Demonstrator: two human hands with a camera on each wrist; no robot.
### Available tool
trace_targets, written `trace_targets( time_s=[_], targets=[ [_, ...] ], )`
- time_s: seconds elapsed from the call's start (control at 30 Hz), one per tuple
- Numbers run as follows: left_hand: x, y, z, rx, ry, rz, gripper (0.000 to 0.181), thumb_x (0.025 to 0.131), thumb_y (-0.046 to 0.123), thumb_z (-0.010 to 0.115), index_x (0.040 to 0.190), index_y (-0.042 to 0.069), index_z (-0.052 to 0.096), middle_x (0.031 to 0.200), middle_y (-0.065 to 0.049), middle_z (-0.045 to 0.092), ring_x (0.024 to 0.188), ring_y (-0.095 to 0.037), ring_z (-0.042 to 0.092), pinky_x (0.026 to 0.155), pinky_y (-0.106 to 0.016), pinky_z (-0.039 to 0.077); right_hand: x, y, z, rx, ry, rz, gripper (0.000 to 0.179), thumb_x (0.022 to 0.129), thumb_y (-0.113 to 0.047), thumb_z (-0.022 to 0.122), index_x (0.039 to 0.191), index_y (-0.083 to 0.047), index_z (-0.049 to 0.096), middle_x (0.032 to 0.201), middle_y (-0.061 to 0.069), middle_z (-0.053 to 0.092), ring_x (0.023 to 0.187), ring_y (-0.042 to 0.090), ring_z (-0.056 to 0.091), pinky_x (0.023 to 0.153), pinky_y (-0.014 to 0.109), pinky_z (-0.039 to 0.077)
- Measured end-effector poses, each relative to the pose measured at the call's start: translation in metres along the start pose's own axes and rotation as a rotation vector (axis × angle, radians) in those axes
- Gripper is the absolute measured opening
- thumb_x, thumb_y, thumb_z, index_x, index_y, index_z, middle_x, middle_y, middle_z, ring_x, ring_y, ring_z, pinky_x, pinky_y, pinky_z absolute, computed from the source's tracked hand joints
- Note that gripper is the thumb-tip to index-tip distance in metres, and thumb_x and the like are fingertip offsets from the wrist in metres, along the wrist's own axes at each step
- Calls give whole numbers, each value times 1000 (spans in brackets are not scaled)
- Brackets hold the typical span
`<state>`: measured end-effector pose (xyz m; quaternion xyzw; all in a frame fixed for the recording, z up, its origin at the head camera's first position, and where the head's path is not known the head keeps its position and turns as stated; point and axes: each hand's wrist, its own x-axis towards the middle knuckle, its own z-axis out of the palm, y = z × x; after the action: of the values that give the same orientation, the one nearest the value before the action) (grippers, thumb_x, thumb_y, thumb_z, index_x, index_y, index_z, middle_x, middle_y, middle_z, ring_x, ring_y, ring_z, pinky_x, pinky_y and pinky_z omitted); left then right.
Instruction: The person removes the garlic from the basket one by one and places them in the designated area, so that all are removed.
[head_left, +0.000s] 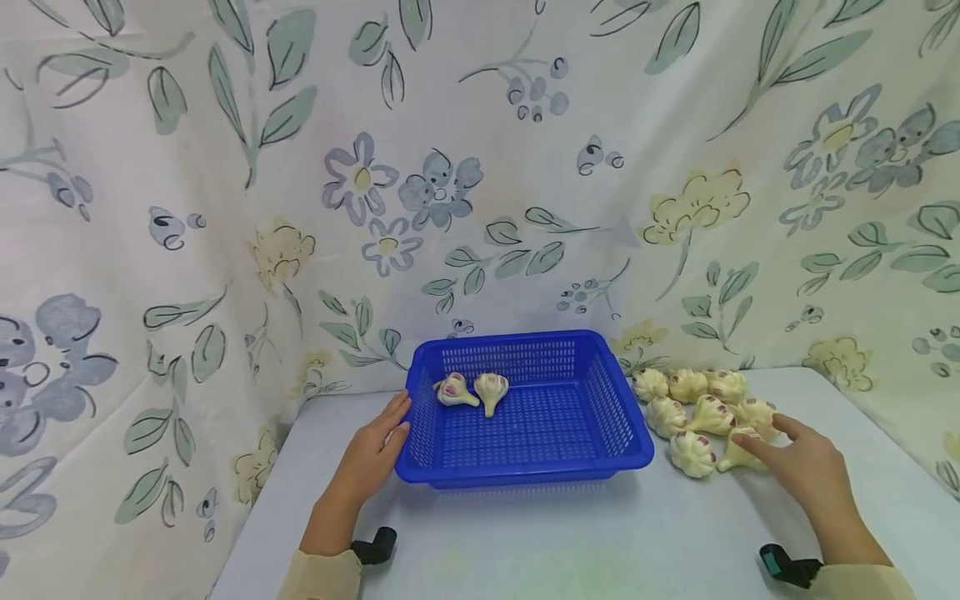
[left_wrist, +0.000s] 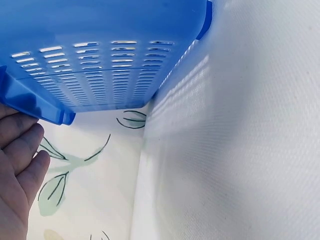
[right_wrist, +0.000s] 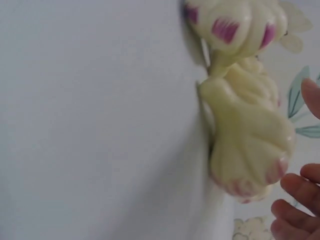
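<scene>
A blue plastic basket point(head_left: 525, 477) stands on the table with two garlic bulbs point(head_left: 491, 390) inside, near its back left corner. My left hand point(head_left: 372, 450) touches the basket's left rim; in the left wrist view its fingers point(left_wrist: 25, 145) lie straight against the outside of the rim. To the right of the basket, several white garlic bulbs with purple marks point(head_left: 687, 386) lie in a cluster. My right hand point(head_left: 806, 462) is over the nearest right bulb point(head_left: 741, 450), thumb and fingers spread apart. In the right wrist view the fingers point(right_wrist: 300, 192) are beside a bulb point(right_wrist: 250, 135), not closed round it.
A white-covered table point(head_left: 525, 542) carries everything. Floral cloth point(head_left: 480, 167) hangs behind it and along the sides. The garlic cluster sits close to the basket's right wall. A black wrist camera point(head_left: 375, 546) is strapped on each arm.
</scene>
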<state>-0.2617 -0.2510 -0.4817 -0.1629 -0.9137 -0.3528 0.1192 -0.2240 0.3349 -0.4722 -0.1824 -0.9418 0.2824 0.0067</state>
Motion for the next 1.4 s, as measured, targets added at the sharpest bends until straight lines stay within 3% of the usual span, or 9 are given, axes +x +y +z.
trace_targets(
  time_s=[0.33, 0.63, 0.9, 1.07, 1.23, 1.4],
  targets=[
    [0, 0, -1, 17, 4, 14, 48, 105, 29, 45, 149, 8, 43, 158, -4, 37, 145, -24, 34, 113, -46, 34, -8, -47, -11, 67, 128, -159, 95, 91, -63, 55, 149, 7, 30, 146, 40, 33, 129, 64, 29, 91, 75, 36],
    [-1, 0, -5, 97, 0, 13, 47, 105, 27, 44, 148, 8, 44, 157, -4, 37, 146, -28, 34, 116, -51, 31, -18, -132, -10, 110, 175, -344, 84, 91, -61, 57, 149, -2, 40, 148, 32, 40, 126, 59, 41, 92, 73, 41],
    [-1, -1, -9, 154, -16, 20, 49, 105, 28, 45, 148, 7, 43, 158, -4, 36, 147, -26, 31, 118, -49, 28, -19, -211, 11, 167, 65, -561, 78, 91, -57, 61, 145, -3, 47, 144, 22, 51, 132, 47, 45, 103, 63, 42],
    [-1, 1, -10, 170, -22, 15, 49, 104, 31, 46, 148, 10, 44, 158, -1, 35, 147, -24, 31, 118, -48, 29, -10, -251, 37, 128, 2, -678, 65, 91, -46, 67, 138, -2, 55, 139, 19, 57, 130, 41, 51, 106, 57, 43],
    [2, 4, -8, 165, 11, 19, 49, 102, 29, 53, 145, 9, 49, 156, -3, 41, 145, -27, 36, 115, -51, 34, -2, -287, 62, 94, -119, -723, 61, 90, -40, 70, 137, -4, 57, 138, 15, 59, 128, 36, 54, 105, 53, 45],
    [3, 5, -6, 176, 52, 16, 47, 97, 29, 61, 141, 10, 56, 151, -4, 48, 141, -28, 43, 110, -57, 38, 6, -315, 83, 128, -240, -705, 62, 90, -37, 71, 139, -3, 54, 140, 15, 58, 130, 34, 54, 106, 51, 45]
  ],
)
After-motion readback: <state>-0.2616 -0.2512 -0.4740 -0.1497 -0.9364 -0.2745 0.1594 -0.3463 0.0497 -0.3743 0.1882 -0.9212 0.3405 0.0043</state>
